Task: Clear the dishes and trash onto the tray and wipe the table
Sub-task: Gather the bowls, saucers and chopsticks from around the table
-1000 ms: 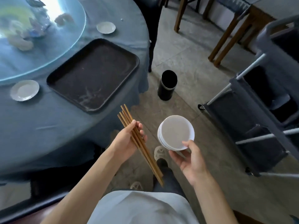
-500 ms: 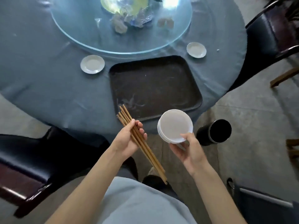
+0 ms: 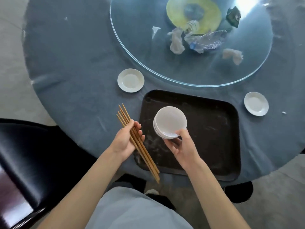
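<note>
1. Nearest the camera, left hand (image 3: 126, 141) grips a bundle of wooden chopsticks (image 3: 138, 142), tips pointing far-left, near ends past the table edge
2. Right hand (image 3: 183, 147) holds a stack of small white dishes (image 3: 170, 122) above the near-left part of the black tray (image 3: 214, 129), thumb on the stack's near rim
3. Tray sits on the blue tablecloth (image 3: 74, 80) at the near edge
4. One white saucer (image 3: 130, 80) just beyond the tray's far-left corner, another saucer (image 3: 256, 103) right of the tray
5. Far: glass turntable (image 3: 148, 52) carrying crumpled trash (image 3: 204, 42)
</note>
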